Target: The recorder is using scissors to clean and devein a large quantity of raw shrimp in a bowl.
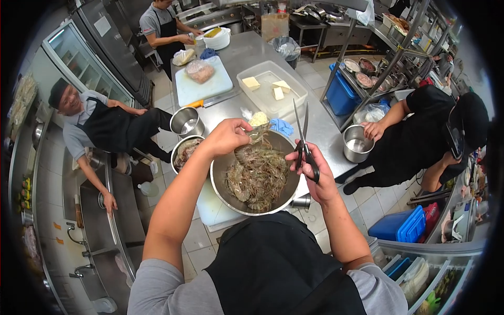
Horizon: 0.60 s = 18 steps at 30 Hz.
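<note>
Raw shrimp (258, 177) with long feelers fill much of a large steel bowl (215, 189) in front of me. Over the bowl's far left rim, my left hand (230, 136) pinches one shrimp (258, 135) between thumb and fingers. At the bowl's right rim, my right hand (315, 169) holds black-handled scissors (302, 141), their blades apart and pointing away from me. A smaller steel bowl (177, 151) with what looks like seafood stands to the left, beside a steel pot (187, 121). Behind the large bowl lie a pale yellow lump (259, 119) and a blue cloth (282, 126).
A plastic tub (271, 71) with several pale yellow blocks stands on the steel table (244, 47). An orange-handled knife (212, 100) lies by a white cutting board (202, 88) bearing a bagged item. Co-workers stand left, far left and right; the right one holds a steel pot (358, 143).
</note>
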Motion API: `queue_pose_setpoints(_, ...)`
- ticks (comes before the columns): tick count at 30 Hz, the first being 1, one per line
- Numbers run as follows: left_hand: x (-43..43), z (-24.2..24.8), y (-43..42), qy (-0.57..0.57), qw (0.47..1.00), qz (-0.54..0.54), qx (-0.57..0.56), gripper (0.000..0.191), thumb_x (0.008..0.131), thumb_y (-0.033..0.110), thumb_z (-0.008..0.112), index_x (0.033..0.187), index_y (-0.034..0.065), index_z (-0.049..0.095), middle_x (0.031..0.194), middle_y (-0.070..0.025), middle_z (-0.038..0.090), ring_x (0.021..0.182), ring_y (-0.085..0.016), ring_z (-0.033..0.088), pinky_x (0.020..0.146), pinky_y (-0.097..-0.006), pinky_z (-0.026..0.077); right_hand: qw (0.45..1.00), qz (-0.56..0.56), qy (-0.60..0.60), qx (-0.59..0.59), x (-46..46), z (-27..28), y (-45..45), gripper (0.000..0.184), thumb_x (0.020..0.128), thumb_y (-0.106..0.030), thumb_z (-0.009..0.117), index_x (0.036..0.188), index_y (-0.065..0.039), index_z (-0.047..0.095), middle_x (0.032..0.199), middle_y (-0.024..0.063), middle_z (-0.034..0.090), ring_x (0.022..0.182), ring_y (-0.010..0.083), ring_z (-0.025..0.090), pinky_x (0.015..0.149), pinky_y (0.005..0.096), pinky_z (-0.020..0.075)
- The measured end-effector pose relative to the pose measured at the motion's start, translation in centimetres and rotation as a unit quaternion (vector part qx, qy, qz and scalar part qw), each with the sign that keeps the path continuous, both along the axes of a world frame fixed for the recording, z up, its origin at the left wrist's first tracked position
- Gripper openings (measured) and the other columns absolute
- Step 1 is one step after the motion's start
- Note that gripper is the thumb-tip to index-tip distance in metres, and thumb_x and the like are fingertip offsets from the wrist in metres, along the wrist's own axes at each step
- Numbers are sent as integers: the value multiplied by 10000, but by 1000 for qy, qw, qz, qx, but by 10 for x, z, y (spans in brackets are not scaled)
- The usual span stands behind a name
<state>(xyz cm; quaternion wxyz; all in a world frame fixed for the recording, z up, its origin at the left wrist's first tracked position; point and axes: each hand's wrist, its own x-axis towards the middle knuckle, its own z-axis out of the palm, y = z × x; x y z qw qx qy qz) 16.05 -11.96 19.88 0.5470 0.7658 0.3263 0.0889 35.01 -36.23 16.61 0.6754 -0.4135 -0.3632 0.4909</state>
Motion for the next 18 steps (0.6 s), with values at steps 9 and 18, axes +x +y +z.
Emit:
queue_pose_setpoints(9,-13,89,-23,-123,984,12,130,266,833,69,757,1071,-12,669,909,19,639,785,-45,543,718,-215,455,995,-23,82,56,-17,1,4,761,852,-205,818,1475,-55,408,1139,110,666,986,149,625,910,299,484)
queue_pose_setpoints(18,6,-14,-73,-157,960,177,-150,213,884,52,781,1047,-23,667,904,-64,731,714,-93,639,666,-234,502,986,-164,20,-4,-72,-24,57,719,840,-7,820,1387,-23,353,1160,152,673,980,134,668,834,264,574)
